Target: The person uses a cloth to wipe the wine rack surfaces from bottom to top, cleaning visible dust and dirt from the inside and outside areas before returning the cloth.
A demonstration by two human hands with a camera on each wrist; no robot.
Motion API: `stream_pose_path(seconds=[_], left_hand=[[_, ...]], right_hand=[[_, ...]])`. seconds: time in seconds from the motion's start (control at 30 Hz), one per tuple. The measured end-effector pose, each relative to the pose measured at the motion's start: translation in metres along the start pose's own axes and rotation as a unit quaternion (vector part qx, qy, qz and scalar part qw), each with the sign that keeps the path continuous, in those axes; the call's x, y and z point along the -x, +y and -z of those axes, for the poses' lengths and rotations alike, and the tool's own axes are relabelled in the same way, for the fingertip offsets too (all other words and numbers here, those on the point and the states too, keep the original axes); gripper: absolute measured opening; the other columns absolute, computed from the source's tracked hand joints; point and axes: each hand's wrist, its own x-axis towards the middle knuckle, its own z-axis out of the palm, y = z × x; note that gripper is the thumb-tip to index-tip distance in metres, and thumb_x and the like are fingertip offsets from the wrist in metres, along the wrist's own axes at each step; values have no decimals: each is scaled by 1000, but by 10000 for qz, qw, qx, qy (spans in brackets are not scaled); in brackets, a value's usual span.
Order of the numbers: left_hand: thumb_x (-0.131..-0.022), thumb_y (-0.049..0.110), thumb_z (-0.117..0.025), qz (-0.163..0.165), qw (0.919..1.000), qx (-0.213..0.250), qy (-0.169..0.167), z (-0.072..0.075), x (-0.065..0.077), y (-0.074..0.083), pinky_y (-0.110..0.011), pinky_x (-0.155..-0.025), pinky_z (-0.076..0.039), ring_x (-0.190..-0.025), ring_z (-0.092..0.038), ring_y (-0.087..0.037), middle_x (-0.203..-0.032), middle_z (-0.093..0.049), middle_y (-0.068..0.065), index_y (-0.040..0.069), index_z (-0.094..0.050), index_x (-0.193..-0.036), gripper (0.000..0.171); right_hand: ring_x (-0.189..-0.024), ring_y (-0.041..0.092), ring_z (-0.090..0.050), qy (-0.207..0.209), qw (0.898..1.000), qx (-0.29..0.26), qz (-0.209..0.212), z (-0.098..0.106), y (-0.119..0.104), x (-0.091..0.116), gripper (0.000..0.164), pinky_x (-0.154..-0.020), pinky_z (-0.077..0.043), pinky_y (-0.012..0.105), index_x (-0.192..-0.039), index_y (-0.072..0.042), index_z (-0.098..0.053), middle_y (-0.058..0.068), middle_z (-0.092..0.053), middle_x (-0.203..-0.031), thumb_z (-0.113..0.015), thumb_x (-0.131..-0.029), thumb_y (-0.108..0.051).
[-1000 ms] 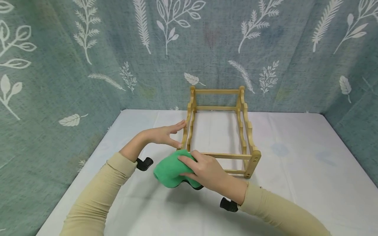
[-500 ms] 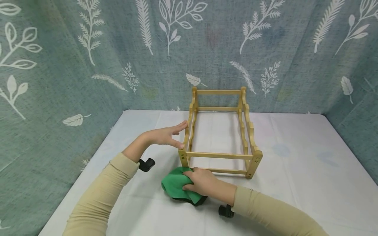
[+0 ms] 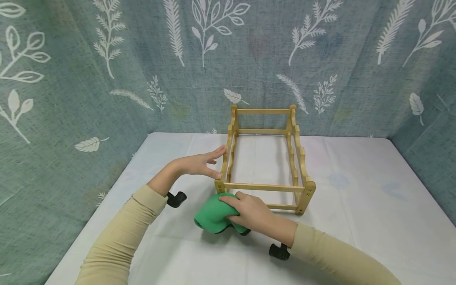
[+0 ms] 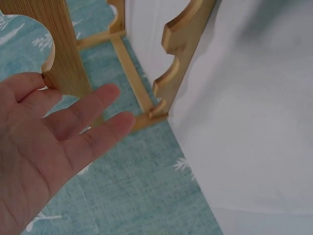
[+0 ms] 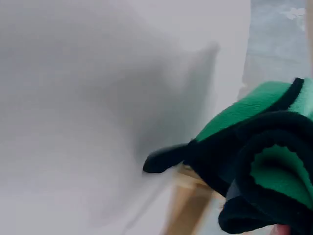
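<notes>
At the near left corner of the wooden rack (image 3: 265,187), we see the fingers of the right hand (image 3: 251,211) pinching a bunched green cloth (image 3: 213,213), which hangs over the lower part of the front left post (image 3: 219,185). The fingers of the left hand (image 3: 199,164) are spread wide, thumb at the top of that post and a fingertip at the notched edge of the left side rail (image 4: 68,54), two others reaching free. That light touch is, we think, the weak point: if the right hand pulled or rubbed hard, the rack could slide or swivel on the white-covered bench (image 3: 349,225), since nothing we can see grips it. The cloth's dark hem (image 5: 215,152) hangs loose around the wood, so we would watch for it snagging on the corner and dragging the frame along. Held in a thick wad, it may also skip the notches. Farther out, the black fitting (image 3: 279,251) at the right cuff could knock the front rail if that wrist swung forward.
</notes>
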Motion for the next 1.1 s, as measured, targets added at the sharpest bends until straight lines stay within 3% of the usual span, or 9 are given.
stream_pose_path(seconds=[0.13, 0.27, 0.5, 0.63, 0.87, 1.1], left_hand=[[-82, 49, -63, -17, 10000, -13, 11, 0, 0, -1, -51, -102, -31, -138, -17, -33, -153, 15, 5, 24, 4, -148, 97], [-81, 50, -63, 20, 10000, -9, 32, 0, 1, -1, -51, -102, -33, -138, -17, -33, -153, 15, 5, 25, 4, -148, 98], [-81, 49, -63, 16, 10000, 18, 55, -1, -1, -2, -50, -102, -33, -138, -20, -32, -153, 15, 6, 25, 4, -148, 98], [-81, 49, -63, -42, 9999, 94, 23, -2, -2, -3, -51, -101, -33, -137, -19, -33, -153, 15, 5, 24, 5, -148, 99], [-81, 52, -63, -97, 9999, 113, -54, -1, -3, -5, -51, -102, -33, -137, -19, -34, -152, 17, 3, 24, 6, -148, 100], [-82, 50, -61, -248, 9986, 469, -28, -7, -6, -10, -49, -103, -33, -137, -21, -32, -151, 21, 4, 25, 11, -147, 100]], right_hand=[[-70, 16, -62, 712, 9971, -153, 231, 18, -4, -2, 50, -60, -51, 25, -123, -12, -57, 9, -59, -86, -74, -78, -26], [-73, 18, -63, 957, 9944, -327, 309, 28, -6, -4, 51, -63, -52, 26, -123, -10, -57, 10, -60, -89, -74, -78, -24], [-65, 17, -61, 128, 9997, -206, -38, 10, -5, -1, 46, -55, -50, 25, -122, -12, -57, 10, -59, -85, -71, -80, -27], [-64, 15, -59, -401, 9976, -475, -292, -5, -1, 0, 42, -51, -46, 22, -121, -12, -58, 10, -62, -84, -70, -82, -24], [-73, 5, -56, -1497, 9780, -1141, -895, -24, 9, 0, 35, -59, -45, 19, -116, -14, -62, 0, -67, -96, -67, -83, -24], [-67, 1, -51, -1856, 9676, -1296, -1117, -19, 13, 5, 38, -58, -42, 19, -118, -14, -62, -2, -67, -96, -67, -83, -27]])
